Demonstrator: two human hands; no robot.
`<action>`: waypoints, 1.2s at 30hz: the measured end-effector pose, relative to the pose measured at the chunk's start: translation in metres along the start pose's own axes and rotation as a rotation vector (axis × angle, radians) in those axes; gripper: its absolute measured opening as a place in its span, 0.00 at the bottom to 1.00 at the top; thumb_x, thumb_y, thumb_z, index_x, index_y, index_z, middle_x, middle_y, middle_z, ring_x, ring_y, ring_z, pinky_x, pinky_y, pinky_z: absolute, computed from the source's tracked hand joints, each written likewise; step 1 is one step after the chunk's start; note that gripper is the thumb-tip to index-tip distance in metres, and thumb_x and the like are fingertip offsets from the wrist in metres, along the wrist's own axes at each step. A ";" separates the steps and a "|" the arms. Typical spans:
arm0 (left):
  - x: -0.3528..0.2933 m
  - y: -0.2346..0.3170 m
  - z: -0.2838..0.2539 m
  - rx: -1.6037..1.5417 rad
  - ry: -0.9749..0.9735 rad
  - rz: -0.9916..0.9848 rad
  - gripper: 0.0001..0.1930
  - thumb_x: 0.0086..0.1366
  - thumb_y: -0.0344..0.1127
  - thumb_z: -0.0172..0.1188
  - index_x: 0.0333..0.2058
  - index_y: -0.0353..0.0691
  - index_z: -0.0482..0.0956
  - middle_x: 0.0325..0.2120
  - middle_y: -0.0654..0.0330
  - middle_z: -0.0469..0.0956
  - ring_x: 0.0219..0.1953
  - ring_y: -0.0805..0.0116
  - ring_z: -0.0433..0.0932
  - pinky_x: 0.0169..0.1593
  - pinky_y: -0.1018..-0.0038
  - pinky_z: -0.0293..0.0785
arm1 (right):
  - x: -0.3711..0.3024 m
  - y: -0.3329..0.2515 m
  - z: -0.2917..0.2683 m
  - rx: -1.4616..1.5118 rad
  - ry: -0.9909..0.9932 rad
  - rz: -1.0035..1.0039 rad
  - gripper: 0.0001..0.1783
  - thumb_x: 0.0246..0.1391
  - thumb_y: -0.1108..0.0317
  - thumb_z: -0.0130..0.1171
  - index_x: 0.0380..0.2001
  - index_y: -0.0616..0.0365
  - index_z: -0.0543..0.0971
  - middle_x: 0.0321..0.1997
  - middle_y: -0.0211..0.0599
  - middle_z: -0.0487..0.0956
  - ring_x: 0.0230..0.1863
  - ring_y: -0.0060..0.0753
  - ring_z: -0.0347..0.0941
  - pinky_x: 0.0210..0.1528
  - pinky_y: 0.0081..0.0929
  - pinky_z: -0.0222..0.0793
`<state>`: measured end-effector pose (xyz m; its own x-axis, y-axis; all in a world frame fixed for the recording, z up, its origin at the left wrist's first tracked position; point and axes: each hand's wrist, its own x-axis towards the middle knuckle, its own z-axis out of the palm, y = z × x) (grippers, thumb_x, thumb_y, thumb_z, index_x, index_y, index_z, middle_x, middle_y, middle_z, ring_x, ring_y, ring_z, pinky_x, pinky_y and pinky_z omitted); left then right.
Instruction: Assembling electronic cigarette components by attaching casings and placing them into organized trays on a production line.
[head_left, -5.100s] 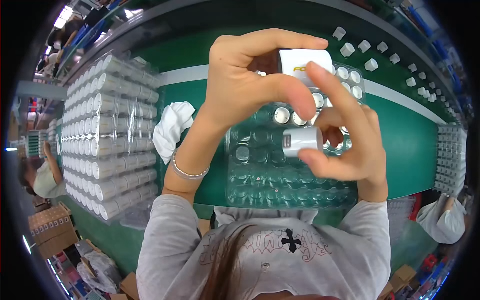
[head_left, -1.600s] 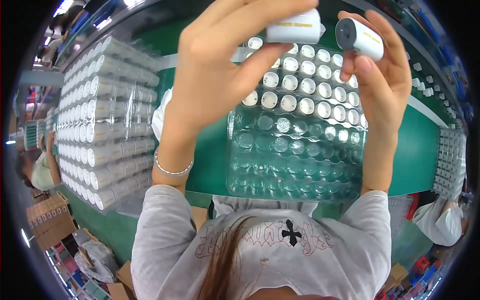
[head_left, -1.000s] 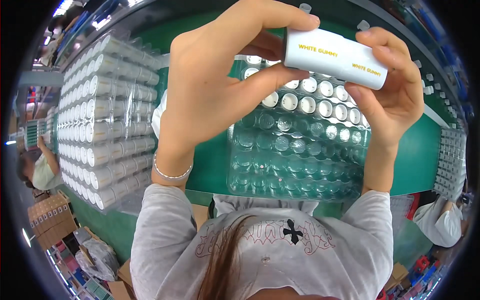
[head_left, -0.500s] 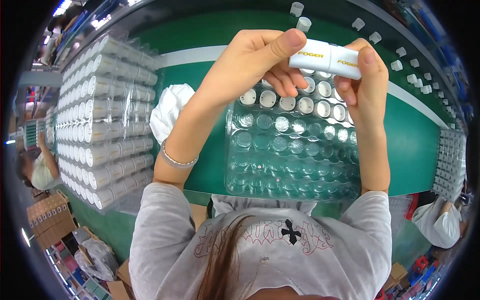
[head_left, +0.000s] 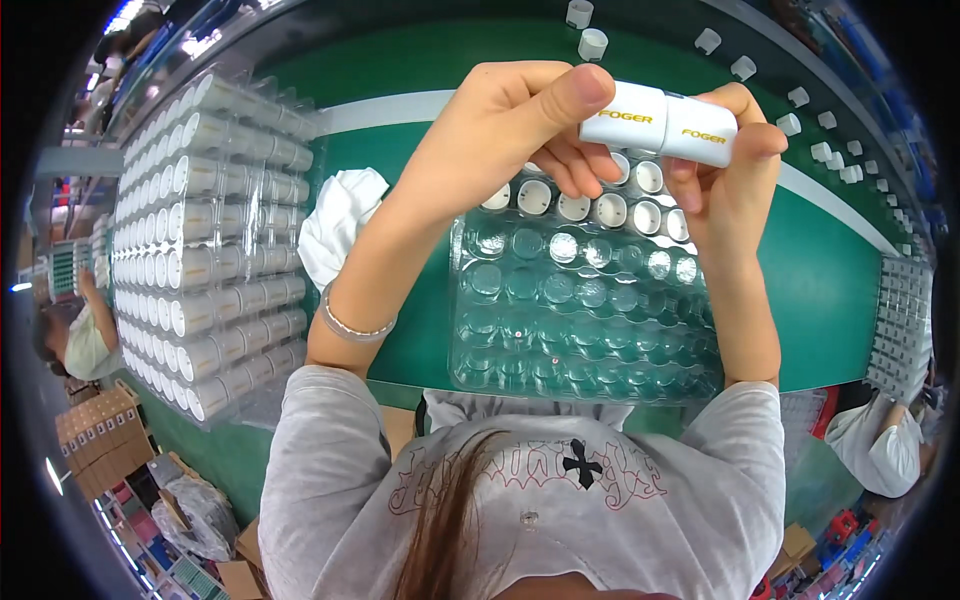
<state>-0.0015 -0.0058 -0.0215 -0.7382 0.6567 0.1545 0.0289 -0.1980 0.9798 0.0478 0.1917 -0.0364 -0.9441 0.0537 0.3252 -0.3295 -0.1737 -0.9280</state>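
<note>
Two short white plastic cylinders with gold lettering are held up end to end above the tray. My left hand point(head_left: 535, 125) pinches the left white cylinder point(head_left: 628, 130) between thumb and fingers. Around the outer end of the right white cylinder point(head_left: 698, 146) are my right thumb and fingers; my right hand point(head_left: 745, 165) is closed on it. The two cylinders meet at a visible seam. Below them lies a clear plastic tray point(head_left: 560, 325), its far rows filled with white open-ended cylinders point(head_left: 610, 210), partly hidden by my hands.
On the left rises a tall stack of clear trays point(head_left: 240, 215) full of white cylinders. Beside it is a crumpled white cloth point(head_left: 340, 220). Single white pieces point(head_left: 592, 44) stand along the green conveyor belt point(head_left: 450, 55) beyond the table. Another person's arm point(head_left: 890, 420) shows at far right.
My right hand has shifted slightly right and its thumb now sits at the cylinder's outer end. The held cylinders tilt and move slightly right. Pieces on the belt have drifted left.
</note>
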 end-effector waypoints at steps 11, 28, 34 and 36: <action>-0.012 0.041 0.010 0.950 0.164 0.385 0.26 0.45 0.22 0.69 0.46 0.30 0.75 0.39 0.54 0.75 0.40 0.67 0.77 0.43 0.76 0.72 | 0.009 0.019 -0.009 0.042 -0.104 -0.358 0.25 0.52 0.80 0.59 0.51 0.54 0.62 0.58 0.60 0.67 0.51 0.43 0.74 0.49 0.35 0.73; -0.022 0.043 -0.019 0.792 0.094 0.471 0.21 0.46 0.27 0.66 0.42 0.39 0.77 0.31 0.63 0.75 0.32 0.72 0.76 0.33 0.75 0.74 | 0.009 0.005 0.020 -0.334 -0.135 -0.467 0.14 0.52 0.65 0.64 0.37 0.63 0.76 0.33 0.33 0.77 0.31 0.26 0.74 0.29 0.20 0.69; -0.043 0.011 -0.036 1.104 -0.562 -0.094 0.17 0.41 0.28 0.64 0.34 0.37 0.74 0.30 0.56 0.76 0.37 0.55 0.76 0.38 0.66 0.72 | -0.016 0.027 0.032 -0.806 -0.886 -0.137 0.19 0.38 0.75 0.66 0.38 0.62 0.76 0.39 0.39 0.75 0.36 0.43 0.74 0.38 0.34 0.72; -0.037 0.003 -0.030 1.161 -0.614 -0.128 0.16 0.40 0.27 0.64 0.32 0.37 0.74 0.30 0.54 0.75 0.36 0.52 0.75 0.38 0.66 0.72 | -0.024 0.030 0.038 -0.857 -0.856 -0.058 0.18 0.38 0.75 0.66 0.38 0.62 0.76 0.39 0.40 0.74 0.39 0.46 0.74 0.40 0.35 0.72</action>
<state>0.0056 -0.0521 -0.0283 -0.3635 0.9062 -0.2158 0.7672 0.4227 0.4824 0.0611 0.1482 -0.0652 -0.7247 -0.6839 0.0849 -0.5748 0.5318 -0.6219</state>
